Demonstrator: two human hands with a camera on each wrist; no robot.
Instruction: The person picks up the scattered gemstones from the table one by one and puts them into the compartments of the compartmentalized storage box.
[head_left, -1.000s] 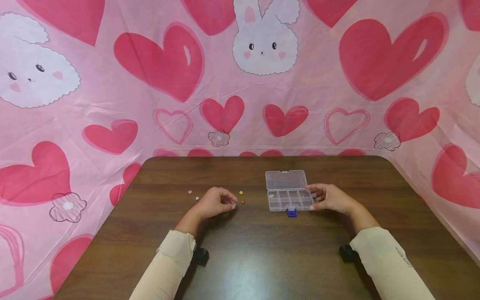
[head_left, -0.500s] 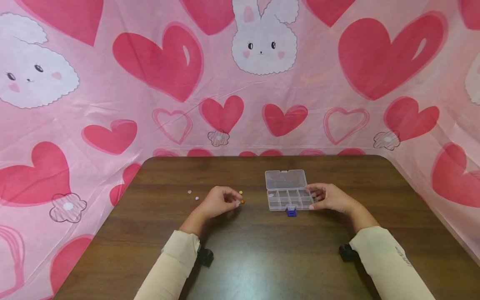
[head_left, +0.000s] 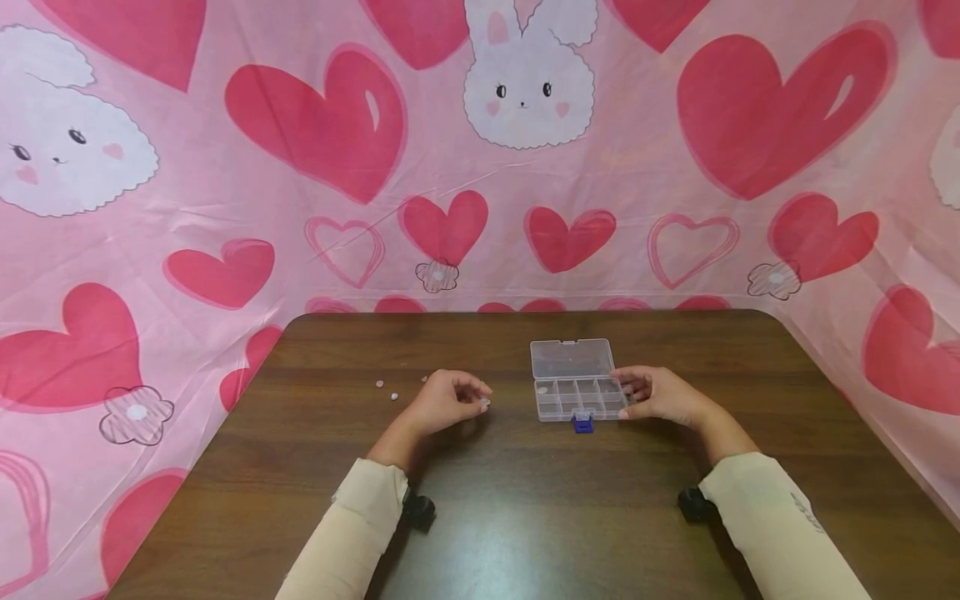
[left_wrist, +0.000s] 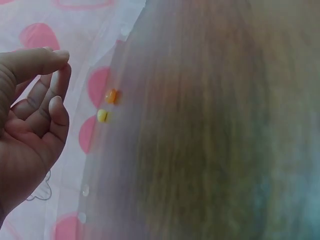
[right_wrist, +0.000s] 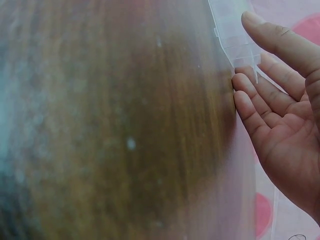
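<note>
A clear plastic compartment box [head_left: 550,410] with a blue latch [head_left: 582,424] lies on the table, its lid [head_left: 572,360] folded back. My right hand [head_left: 663,397] holds the box at its right end, thumb by the front corner and fingers behind. Left of the box, my left hand [head_left: 447,402] is low over the table, thumb and index finger pinched on a tiny pale bead [head_left: 486,402], mostly covered by the fingertips. An orange bead [left_wrist: 111,96] and a yellow bead [left_wrist: 102,116] show beyond this hand in the left wrist view; the hand hides them in the head view.
Two pale beads, a pinkish one [head_left: 379,384] and a whitish one [head_left: 394,397], lie left of my left hand. A small pinkish piece [head_left: 424,379] sits just behind it. The brown wooden table [head_left: 525,517] meets a pink heart-patterned cloth [head_left: 517,183] at the back.
My left hand has shifted slightly right towards the box, now covering the orange and yellow beads and uncovering a pinkish piece behind it. The right hand and box stay put.
</note>
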